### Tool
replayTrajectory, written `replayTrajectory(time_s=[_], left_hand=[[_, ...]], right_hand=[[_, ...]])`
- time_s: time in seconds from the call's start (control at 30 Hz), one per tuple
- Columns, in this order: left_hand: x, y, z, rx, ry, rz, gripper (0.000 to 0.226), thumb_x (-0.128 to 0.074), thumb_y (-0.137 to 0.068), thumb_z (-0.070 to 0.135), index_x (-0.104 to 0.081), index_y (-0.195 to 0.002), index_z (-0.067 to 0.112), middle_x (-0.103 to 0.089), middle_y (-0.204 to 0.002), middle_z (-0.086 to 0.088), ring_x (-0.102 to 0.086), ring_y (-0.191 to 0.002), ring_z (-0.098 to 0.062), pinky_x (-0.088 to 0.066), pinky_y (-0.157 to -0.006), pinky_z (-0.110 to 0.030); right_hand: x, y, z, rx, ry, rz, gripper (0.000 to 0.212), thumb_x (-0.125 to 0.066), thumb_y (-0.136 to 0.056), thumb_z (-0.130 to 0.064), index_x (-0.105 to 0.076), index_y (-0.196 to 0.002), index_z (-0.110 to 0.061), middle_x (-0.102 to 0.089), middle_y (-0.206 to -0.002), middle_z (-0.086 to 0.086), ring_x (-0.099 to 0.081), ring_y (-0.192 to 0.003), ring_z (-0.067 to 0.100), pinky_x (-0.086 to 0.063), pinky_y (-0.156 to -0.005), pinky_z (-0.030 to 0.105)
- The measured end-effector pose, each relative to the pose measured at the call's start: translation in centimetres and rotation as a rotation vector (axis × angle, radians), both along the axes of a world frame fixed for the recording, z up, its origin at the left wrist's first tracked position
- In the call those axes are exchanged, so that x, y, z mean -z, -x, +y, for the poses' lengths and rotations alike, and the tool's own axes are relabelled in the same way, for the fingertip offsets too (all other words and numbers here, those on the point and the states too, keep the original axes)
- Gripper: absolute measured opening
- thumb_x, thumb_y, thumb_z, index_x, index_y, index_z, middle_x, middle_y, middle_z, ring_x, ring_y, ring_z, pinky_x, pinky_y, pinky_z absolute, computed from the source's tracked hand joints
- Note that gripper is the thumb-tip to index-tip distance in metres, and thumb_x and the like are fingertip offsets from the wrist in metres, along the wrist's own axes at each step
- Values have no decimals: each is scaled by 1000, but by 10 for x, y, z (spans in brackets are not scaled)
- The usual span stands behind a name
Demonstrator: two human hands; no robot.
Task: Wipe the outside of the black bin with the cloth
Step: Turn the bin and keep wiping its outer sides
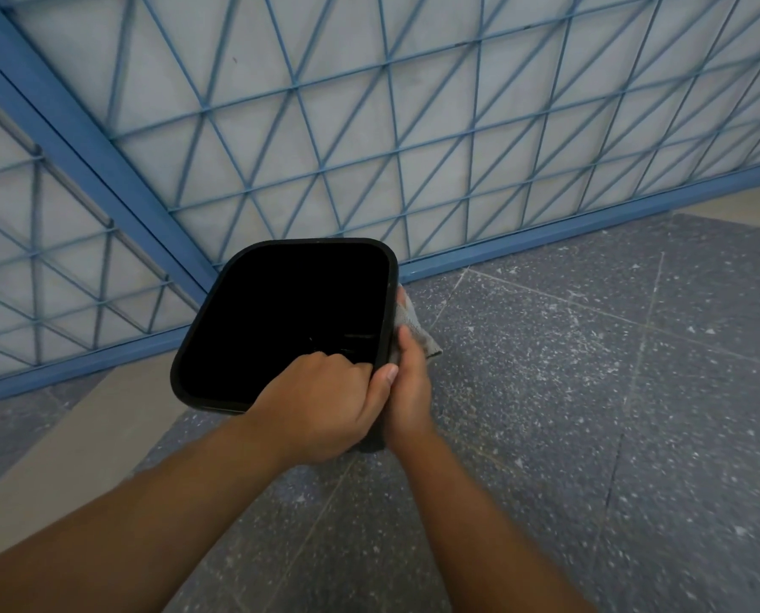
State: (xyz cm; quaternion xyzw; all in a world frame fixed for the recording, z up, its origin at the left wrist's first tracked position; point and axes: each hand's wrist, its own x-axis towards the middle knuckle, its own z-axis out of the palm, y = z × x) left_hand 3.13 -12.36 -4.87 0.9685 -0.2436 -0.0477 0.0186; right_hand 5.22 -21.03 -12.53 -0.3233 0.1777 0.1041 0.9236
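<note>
A: What is seen nearest the camera?

B: Two bare forearms are extended forward over a dark speckled floor (590,413). The left hand (325,400) is closed over the near right corner of the black bin (281,320): its fingers are curled over the rim into the dark inside, and its thumb is laid along the outside of that corner.

A: And the other hand?

B: The right hand (407,391) is placed against the bin's outer right wall, just beside the left thumb. A grey cloth (416,327) is held under it against that wall. The fingers are mostly hidden behind the bin, so whether the cloth is pinched or only pressed flat cannot be told. A loose corner of the cloth is seen sticking out past the hand, towards the floor.

A: Where is the bin?

B: It is held up off the floor between the two hands, tilted so that its open mouth is turned to the camera. Nothing can be made out inside.

A: What is beyond it?

B: A beige step (60,435) is seen to the left. Farther back, a blue metal grille (369,126) of crossed bars is set before a pale wall.
</note>
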Motion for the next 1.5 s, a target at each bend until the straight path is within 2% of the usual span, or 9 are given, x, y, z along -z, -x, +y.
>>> replayTrajectory(time_s=[0.13,0.27,0.4,0.57,0.83,1.0,1.17,1.37,1.5], left_hand=[[-2,1,0,0,-15,11,74,1,-91,53,-65,-87,18,-69,-77,-2,-63,-71,-18,-49,-77,-38],[-2,1,1,5,-25,26,72,-1,-93,53,-64,-85,19,-69,-77,-1,-63,-71,-18,-49,-78,-39],[-2,0,0,5,-49,45,67,-6,-98,51,-66,-89,20,-69,-79,0,-63,-73,-17,-49,-80,-38],[-3,1,0,16,-67,36,64,-10,-99,49,-65,-88,17,-68,-78,-3,-63,-71,-19,-49,-78,-40],[-3,-1,0,14,-69,43,65,-9,-99,49,-65,-87,17,-69,-81,-4,-64,-74,-20,-49,-80,-40],[-3,-1,-1,2,-64,34,66,-7,-98,50,-64,-87,18,-68,-79,-3,-63,-73,-20,-49,-79,-40],[-4,0,0,10,-45,19,63,-10,-99,48,-64,-86,18,-68,-79,-3,-63,-72,-20,-49,-78,-40],[-2,-1,1,6,-31,21,69,-4,-95,51,-64,-86,19,-68,-78,-1,-63,-72,-18,-49,-78,-39],[-1,-1,1,15,-15,-9,68,-5,-95,51,-64,-83,19,-68,-77,-1,-62,-70,-18,-48,-77,-39]], right_hand=[[-3,-9,-2,31,9,1,51,-27,-106,-31,-50,-140,-1,-58,-134,20,-50,-133,32,-35,-115,42],[0,12,5,5,-13,-30,48,-30,-104,-38,-68,-117,-11,-73,-106,6,-61,-116,26,-49,-98,32],[-11,-23,-3,74,-93,-50,48,-23,-107,-28,-48,-142,-7,-65,-129,12,-58,-124,20,-43,-110,31],[0,18,9,17,-73,-52,52,-26,-105,-33,-57,-133,-1,-62,-129,21,-56,-126,31,-40,-110,40],[2,4,3,11,0,-42,48,-29,-105,-34,-66,-117,-6,-74,-102,7,-66,-105,19,-51,-93,28],[-2,-14,-3,31,-51,-60,50,-23,-106,-29,-53,-137,-2,-64,-124,14,-57,-121,25,-41,-108,35],[7,7,5,-11,-3,-73,50,-28,-104,-33,-61,-128,-4,-68,-123,14,-61,-118,23,-47,-104,31],[-3,-19,-7,-16,6,-86,43,-25,-106,-28,-66,-110,-15,-77,-89,-3,-71,-84,5,-55,-74,17],[4,10,2,-37,70,-84,51,-25,-106,-30,-53,-136,-1,-67,-117,14,-61,-115,24,-48,-99,31]])
